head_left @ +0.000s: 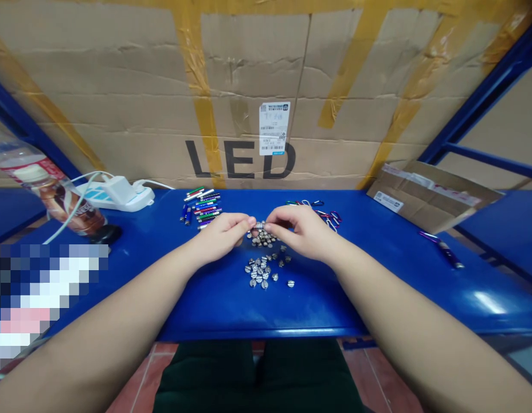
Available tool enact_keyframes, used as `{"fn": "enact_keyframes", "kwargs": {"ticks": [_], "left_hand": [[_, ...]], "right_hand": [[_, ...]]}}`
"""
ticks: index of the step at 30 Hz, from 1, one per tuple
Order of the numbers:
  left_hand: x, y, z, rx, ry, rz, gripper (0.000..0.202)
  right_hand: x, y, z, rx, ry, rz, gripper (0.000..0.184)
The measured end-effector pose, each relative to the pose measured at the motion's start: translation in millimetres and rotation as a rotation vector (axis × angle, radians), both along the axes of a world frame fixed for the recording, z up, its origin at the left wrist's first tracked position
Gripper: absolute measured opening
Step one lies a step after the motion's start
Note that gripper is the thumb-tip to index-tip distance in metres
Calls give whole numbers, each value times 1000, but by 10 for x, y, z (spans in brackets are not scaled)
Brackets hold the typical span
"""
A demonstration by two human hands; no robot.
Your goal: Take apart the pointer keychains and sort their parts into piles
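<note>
We see shiny metal screws (259, 269) on a smooth, glossy blue tabletop (214, 304), with rough, matt brown cardboard (249, 69) behind.

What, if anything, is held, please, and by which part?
The left hand and right hand seem to pinch a small metal piece; its held part is hidden.

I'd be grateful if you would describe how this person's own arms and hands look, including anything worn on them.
The left hand and right hand are bare, with no gloves, rings or tape in view. The left forearm and right forearm are also bare, with no sleeves, watch or bracelet visible. Dark trousers show below the table edge.
</note>
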State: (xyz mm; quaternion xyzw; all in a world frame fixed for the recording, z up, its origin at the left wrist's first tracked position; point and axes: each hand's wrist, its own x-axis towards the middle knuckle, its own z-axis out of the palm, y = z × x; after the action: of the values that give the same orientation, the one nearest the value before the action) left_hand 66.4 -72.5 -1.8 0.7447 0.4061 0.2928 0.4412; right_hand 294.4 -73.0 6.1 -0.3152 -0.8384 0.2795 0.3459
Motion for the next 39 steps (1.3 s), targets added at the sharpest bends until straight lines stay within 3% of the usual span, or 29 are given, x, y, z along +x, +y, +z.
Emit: {"fn": "enact_keyframes", "kwargs": {"ticks": [3,5,12,14,21,25,28,35,39], "left_hand": [[-4,46,-47,-311,-105,-65,53],[-3,52,-57,-348,-146,-53,48],[-23,48,-39,67,-33,31,31],[-33,55,-38,120,11,48,29],[-42,62,-47,79,69,57,49],[-38,76,-60,177,-38,81,37],[-38,89,-55,134,-1,96,31],[-63,130,-103,-22,78,104,55],[-67,123,-99,152,-62,86,43]], "right_hand": [[40,38,3,273,-184,60,16],[68,85,-25,298,-214,70,16],[133,180,-124,-16,-126,-6,22],[137,177,-123,-52,-104,-8,22],[117,146,-77,232,-138,17,18],[123,162,-91,114,-141,-32,20],[124,178,-112,36,-128,-51,21],[89,164,-111,195,-132,-23,20],[106,164,-99,110,-111,-70,22]]}}
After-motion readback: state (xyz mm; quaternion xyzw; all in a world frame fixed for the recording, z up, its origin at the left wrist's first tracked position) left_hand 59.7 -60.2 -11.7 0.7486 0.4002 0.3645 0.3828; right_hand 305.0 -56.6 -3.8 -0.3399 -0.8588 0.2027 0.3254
